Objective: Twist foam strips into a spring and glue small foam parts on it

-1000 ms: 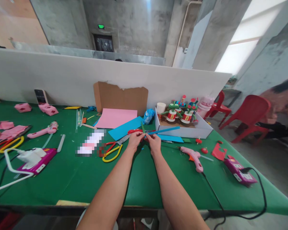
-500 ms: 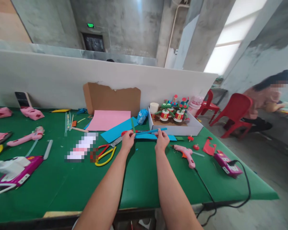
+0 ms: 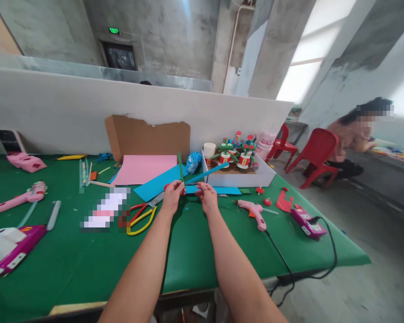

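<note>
My left hand [image 3: 174, 194] is closed in a pinch at the spot where a narrow green paper strip [image 3: 180, 167] and a narrow blue paper strip [image 3: 207, 173] meet. From there the green strip points upward and the blue one slants up to the right. My right hand [image 3: 208, 195] is just right of this crossing, its fingers loosely curled and slightly apart, off the blue strip. Wider blue paper [image 3: 227, 190] lies behind the right hand. Scissors with red and yellow handles [image 3: 143, 219] lie left of my left hand, their blade tips hidden by it.
A white box [image 3: 239, 180] holds several small cup figures. A pink glue gun [image 3: 254, 211] with a cord lies at right, near a purple power strip [image 3: 308, 223]. Pink paper [image 3: 148, 168] and a blue sheet [image 3: 156, 183] lie behind. A person [image 3: 352, 134] sits at far right.
My right hand has let go of the blue strip's far part and come closer to my left hand. The blue strip now tilts more steeply upward. The view has turned slightly right.
</note>
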A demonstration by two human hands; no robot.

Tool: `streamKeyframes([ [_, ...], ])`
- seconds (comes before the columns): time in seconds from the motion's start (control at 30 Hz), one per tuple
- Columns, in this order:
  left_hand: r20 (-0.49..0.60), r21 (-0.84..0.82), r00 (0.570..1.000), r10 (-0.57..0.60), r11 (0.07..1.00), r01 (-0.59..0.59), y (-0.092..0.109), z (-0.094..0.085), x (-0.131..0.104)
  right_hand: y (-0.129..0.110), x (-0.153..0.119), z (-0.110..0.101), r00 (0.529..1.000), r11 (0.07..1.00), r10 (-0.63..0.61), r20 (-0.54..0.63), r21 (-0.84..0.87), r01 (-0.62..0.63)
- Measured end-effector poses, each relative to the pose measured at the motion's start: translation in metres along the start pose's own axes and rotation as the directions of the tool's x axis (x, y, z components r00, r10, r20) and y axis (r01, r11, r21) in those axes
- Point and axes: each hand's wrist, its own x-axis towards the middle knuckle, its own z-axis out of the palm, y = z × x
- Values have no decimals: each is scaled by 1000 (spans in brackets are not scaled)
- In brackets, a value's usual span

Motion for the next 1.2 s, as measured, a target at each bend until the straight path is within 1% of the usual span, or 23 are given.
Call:
streamKeyframes([
  [0.1, 28, 58, 999, -18, 998, 16, 0, 1, -1, 13, -7, 10, 987, 994, 111, 119, -35, -108],
  [0.23, 18, 96, 1000, -10, 995, 8, -2, 3, -1, 19, -11, 14, 976, 991, 131, 177, -6, -132],
  [0.4, 19, 112, 1000, 19, 993, -21, -4, 4, -1, 17, -9, 13, 984, 995, 99, 151, 1, -100],
  [0.6, 49, 128, 998, 38, 991, -44, -3, 4, -1, 11, -14, 15, 987, 993, 96, 127, 50, -103],
  [0.77, 28, 172, 998, 60, 983, -64, -2, 4, 0, 11, -15, 16, 985, 992, 102, 141, 60, -111],
  [0.9, 21, 200, 998, 67, 977, -70, -3, 3, 1, 14, -14, 16, 988, 995, 82, 130, 47, -88],
  [1.07, 21, 175, 997, 69, 982, -72, -4, 3, 1, 15, -13, 15, 986, 997, 78, 149, 17, -82],
  [1.2, 17, 137, 997, 74, 988, -75, -5, 3, 0, 15, -13, 15, 986, 999, 51, 156, 10, -53],
])
